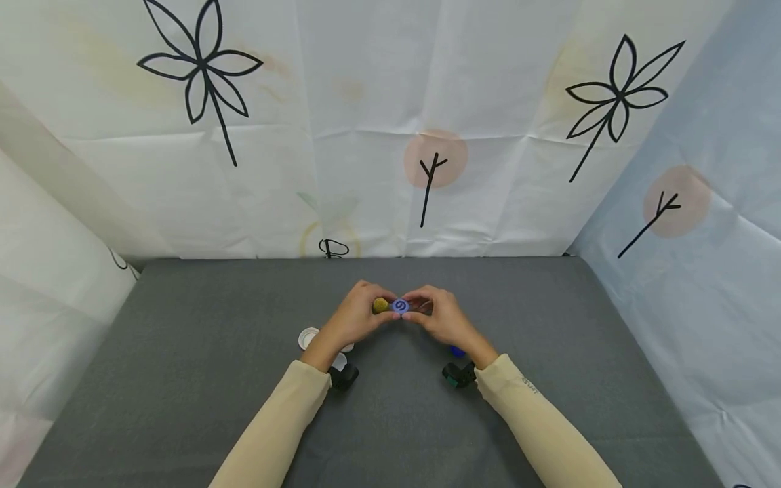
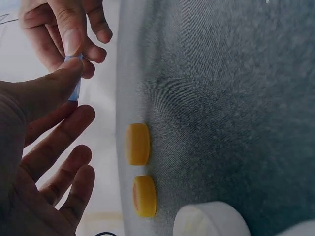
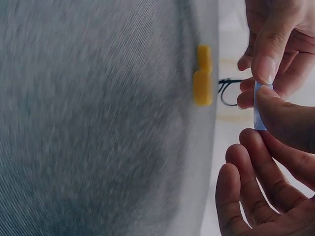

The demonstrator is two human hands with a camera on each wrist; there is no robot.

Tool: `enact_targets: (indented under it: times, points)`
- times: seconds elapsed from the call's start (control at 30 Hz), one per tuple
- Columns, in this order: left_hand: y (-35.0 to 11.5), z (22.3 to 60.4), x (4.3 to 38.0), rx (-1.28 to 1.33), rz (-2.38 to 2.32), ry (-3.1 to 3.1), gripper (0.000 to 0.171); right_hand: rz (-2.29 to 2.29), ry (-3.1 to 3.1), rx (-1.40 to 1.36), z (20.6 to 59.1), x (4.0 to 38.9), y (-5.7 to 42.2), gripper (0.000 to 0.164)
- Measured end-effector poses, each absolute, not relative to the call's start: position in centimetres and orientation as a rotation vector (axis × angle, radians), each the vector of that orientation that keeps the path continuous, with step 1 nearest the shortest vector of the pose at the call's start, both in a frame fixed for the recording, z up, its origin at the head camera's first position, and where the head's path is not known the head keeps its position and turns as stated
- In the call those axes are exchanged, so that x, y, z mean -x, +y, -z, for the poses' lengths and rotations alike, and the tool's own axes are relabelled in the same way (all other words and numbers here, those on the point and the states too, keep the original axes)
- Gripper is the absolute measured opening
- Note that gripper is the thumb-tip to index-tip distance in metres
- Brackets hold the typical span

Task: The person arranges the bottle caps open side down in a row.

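"Where was the blue cap (image 1: 400, 306) held?"
"Above the table (image 1: 390, 420), pinched by left grip (image 1: 358, 316) and right grip (image 1: 445, 316)."
"Was its marked top seen?"
"From the head; edge-on from both wrists."

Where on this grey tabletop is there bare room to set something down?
Bare tabletop lies right of the right sleeve toward the right curtain, left of the white caps toward the left curtain, and between the sleeves. It is crowded around the left hand and right hand: held light-blue cap, yellow caps, dark-blue cap.
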State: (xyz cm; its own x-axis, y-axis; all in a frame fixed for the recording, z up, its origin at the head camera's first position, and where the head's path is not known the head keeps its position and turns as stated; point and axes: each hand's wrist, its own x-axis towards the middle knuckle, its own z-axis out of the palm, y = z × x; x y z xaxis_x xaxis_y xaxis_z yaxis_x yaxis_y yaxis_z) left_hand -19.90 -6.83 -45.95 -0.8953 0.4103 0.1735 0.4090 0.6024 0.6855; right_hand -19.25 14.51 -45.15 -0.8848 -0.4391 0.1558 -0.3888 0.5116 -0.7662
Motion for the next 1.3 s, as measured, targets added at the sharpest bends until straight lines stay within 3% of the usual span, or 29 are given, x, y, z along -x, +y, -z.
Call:
enact_targets:
  times: [0.5, 1.3]
  points:
    - [-5.6, 47.1, 22.0, -0.661, -0.987, 2.879, 0.025, 1.099, 2.721, 0.625, 46.2, 21.9, 14.1, 0.027]
    - [-5.3, 47.9, 22.4, -0.623, -0.905, 2.902, 0.024, 1.005, 2.772, 0.601, 46.8, 22.3, 13.6, 0.024]
